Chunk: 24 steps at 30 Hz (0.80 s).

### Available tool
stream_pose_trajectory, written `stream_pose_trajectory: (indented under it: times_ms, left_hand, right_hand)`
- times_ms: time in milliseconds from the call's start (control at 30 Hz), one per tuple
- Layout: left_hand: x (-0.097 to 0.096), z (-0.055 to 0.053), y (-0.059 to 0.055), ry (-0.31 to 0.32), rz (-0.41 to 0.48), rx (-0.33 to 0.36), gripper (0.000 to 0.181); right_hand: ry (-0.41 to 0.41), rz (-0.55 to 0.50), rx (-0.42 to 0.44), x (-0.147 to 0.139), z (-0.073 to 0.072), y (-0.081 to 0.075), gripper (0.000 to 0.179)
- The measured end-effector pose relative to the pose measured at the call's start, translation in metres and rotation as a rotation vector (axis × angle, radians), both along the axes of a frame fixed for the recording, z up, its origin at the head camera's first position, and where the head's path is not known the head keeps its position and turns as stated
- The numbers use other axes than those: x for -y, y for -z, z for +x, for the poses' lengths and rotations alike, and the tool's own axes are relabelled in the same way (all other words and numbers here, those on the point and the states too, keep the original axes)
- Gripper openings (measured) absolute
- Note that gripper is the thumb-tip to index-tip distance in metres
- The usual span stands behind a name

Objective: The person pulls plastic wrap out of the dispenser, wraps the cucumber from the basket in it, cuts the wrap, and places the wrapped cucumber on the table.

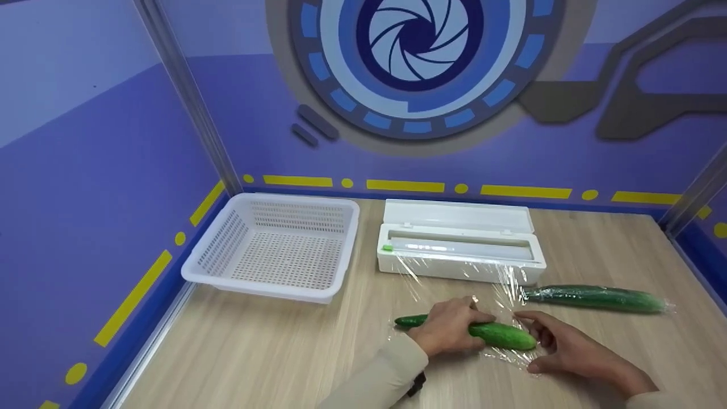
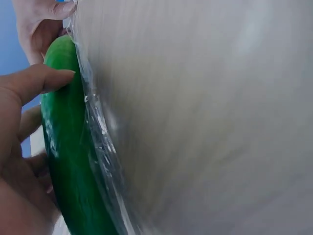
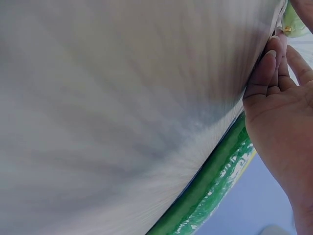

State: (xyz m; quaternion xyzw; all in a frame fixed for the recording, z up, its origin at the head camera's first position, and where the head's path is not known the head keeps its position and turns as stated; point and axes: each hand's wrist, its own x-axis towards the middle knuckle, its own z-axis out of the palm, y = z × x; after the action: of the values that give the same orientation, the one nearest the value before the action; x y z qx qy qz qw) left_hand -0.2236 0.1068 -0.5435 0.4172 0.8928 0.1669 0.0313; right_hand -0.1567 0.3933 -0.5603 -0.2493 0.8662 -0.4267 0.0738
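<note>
A green cucumber lies on a sheet of clear cling film on the table. My left hand holds it around the middle, thumb and fingers on either side; in the left wrist view the fingers rest on its skin. At the cucumber's paler right end is my right hand, thumb and forefinger spread apart beside the film. The film runs back to a white cling film dispenser, its lid raised and a roll inside. Behind the right hand lies a second, film-wrapped cucumber, also in the right wrist view.
A white perforated plastic basket stands at the table's back left. A green slider sits at the left end of the dispenser. Purple printed panels border the wooden table at the back and left.
</note>
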Motion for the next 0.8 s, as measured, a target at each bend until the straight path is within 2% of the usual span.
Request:
stream_pose_trajectory:
  times_ms: [133,300,433,800]
  left_hand:
    - [0.0041,-0.0044,0.0027,0.033,0.043,-0.034,0.053]
    - [0.0077,-0.0073,0.007,-0.003,0.121,-0.027,0.042]
    - [0.0077,-0.0065,0.0073,-0.013,0.139,-0.013,0.038]
    - [0.007,-0.0057,0.0047,-0.002,0.135,-0.004,0.033]
  right_hand:
    - [-0.004,-0.004,-0.008,-0.0007,-0.0004,0.002,0.091]
    - [-0.026,-0.044,-0.015,-0.0016,0.0003,0.0024,0.089]
    - [-0.028,-0.051,0.008,-0.0023,0.0005,0.0016,0.09]
    - [0.071,0.049,0.014,0.0004,0.0031,-0.0033,0.092]
